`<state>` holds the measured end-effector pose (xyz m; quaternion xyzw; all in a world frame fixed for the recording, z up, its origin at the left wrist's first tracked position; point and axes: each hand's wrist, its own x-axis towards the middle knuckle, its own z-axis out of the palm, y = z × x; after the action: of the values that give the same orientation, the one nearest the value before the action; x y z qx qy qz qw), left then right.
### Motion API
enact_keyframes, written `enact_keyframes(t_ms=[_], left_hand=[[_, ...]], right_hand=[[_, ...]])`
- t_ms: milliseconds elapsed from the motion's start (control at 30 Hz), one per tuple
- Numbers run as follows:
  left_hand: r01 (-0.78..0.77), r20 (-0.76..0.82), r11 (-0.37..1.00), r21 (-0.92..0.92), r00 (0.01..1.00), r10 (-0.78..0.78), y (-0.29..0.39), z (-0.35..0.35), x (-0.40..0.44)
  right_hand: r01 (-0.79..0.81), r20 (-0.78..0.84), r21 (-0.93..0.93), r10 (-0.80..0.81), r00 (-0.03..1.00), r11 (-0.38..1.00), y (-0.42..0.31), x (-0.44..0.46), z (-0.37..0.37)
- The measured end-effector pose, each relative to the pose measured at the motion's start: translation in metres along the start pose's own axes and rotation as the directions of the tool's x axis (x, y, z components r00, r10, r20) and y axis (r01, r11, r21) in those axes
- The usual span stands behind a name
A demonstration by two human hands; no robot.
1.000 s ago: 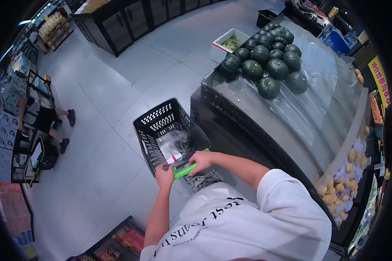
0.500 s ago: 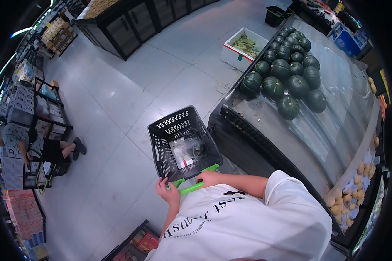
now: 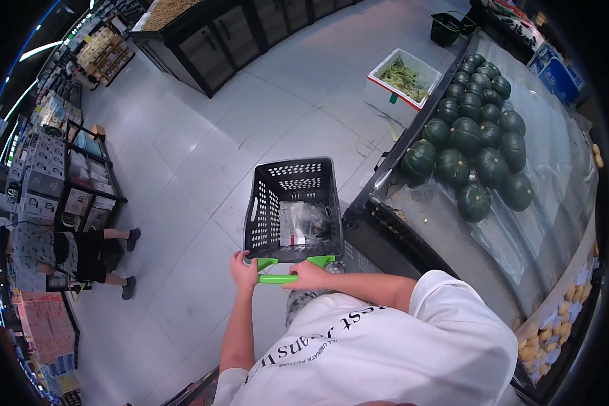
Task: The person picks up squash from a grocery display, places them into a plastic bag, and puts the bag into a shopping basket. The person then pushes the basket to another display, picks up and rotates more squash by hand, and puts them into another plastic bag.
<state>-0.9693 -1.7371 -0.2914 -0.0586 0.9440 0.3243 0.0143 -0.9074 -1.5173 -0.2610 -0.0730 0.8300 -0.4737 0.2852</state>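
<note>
A dark shopping basket with a green handle is in front of my body. Inside lies a clear plastic bag beside a white package with a small red mark. My right hand is closed around the right part of the handle. At the basket's near left corner is my left hand, its fingers bent against the rim and the handle's left end.
Dark green pumpkins sit on a display stand at the right. Beyond it is a white box of greens. Another person stands by shelves at the left. Potato-like produce lies at the lower right.
The basket has turned and now looks straighter before me. The stand and pumpkins have shifted right and down in view. The other person's legs are now farther apart.
</note>
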Motion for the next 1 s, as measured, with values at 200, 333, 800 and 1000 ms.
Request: enact_keyframes(t_ms=[200, 333, 800, 1000], left_hand=[[-0.047, 0.108, 0.996, 0.077, 0.993, 0.038, 0.01, -0.003, 0.069], [-0.068, 0.131, 0.996, 0.06, 0.99, 0.06, 0.018, 0.005, 0.115], [-0.246, 0.454, 0.964, 0.101, 0.874, 0.176, 0.098, 0.061, 0.277], [-0.334, 0.569, 0.942, 0.03, 0.781, 0.259, 0.141, 0.1, 0.297]], right_hand=[[-0.021, -0.162, 0.046, 0.028, 0.986, 0.999, -0.009, 0.038, -0.003], [-0.077, -0.234, 0.12, 0.104, 0.967, 0.99, -0.016, 0.064, -0.012], [-0.234, -0.492, 0.236, 0.324, 0.808, 0.943, -0.025, 0.148, -0.082], [-0.293, -0.647, 0.202, 0.352, 0.677, 0.935, -0.001, 0.144, -0.119]])
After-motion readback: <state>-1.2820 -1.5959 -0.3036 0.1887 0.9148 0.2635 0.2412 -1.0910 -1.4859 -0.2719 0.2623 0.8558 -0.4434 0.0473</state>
